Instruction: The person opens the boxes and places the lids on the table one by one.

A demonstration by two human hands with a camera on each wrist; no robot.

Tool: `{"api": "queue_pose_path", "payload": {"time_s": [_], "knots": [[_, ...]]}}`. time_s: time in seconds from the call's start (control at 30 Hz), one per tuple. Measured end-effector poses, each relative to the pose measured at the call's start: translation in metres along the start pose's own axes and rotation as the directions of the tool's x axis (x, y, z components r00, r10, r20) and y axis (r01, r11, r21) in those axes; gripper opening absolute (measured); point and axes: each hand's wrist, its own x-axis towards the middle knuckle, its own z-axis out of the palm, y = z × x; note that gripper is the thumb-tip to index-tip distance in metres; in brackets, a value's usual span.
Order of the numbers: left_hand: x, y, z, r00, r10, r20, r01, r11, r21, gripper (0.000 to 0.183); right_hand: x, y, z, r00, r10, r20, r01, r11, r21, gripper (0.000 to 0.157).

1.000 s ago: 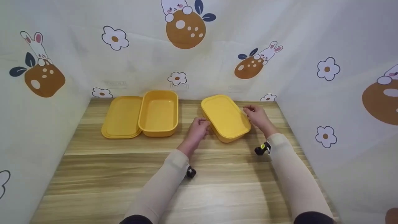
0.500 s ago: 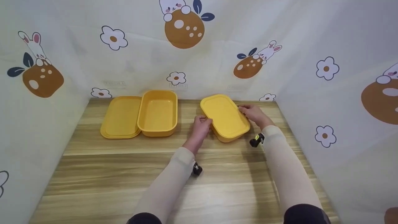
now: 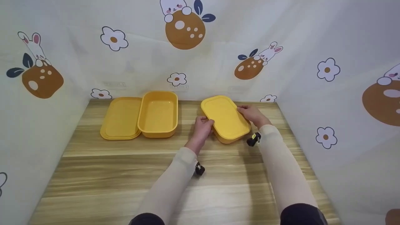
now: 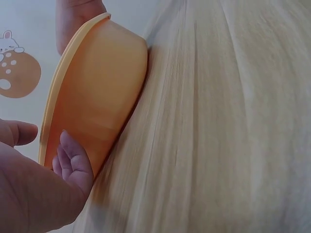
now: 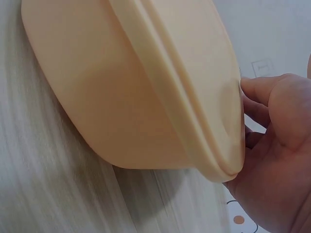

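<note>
Gripping opposite edges of the lid (image 3: 225, 117): left hand (image 3: 201, 128) and right hand (image 3: 252, 115), fingers curled. Lid sits on yellow box (image 4: 102, 82), back right of table (image 3: 103, 175). Backdrop marking (image 5: 263, 68) too faint to read.

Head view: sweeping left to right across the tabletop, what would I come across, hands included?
Loose yellow lid, open yellow container, the person's left hand, lidded yellow container, the person's right hand.
</note>
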Motion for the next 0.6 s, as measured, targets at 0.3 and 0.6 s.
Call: {"api": "queue_pose_path", "payload": {"time_s": [0.3,0.6], "knots": [[0.0028,0.0014,0.0019,1.0,0.006,-0.017,-0.006,1.0,0.009,0.05,-0.0048,-0.0045,0.0028,0.999,-0.04,-0.011,0.04,0.999,0.004,0.046],[0.0076,-0.0027,0.0017,1.0,0.008,0.014,-0.007,0.998,-0.064,0.045,-0.0036,-0.0027,0.009,1.0,-0.012,0.009,0.011,0.999,0.045,0.045]]}}
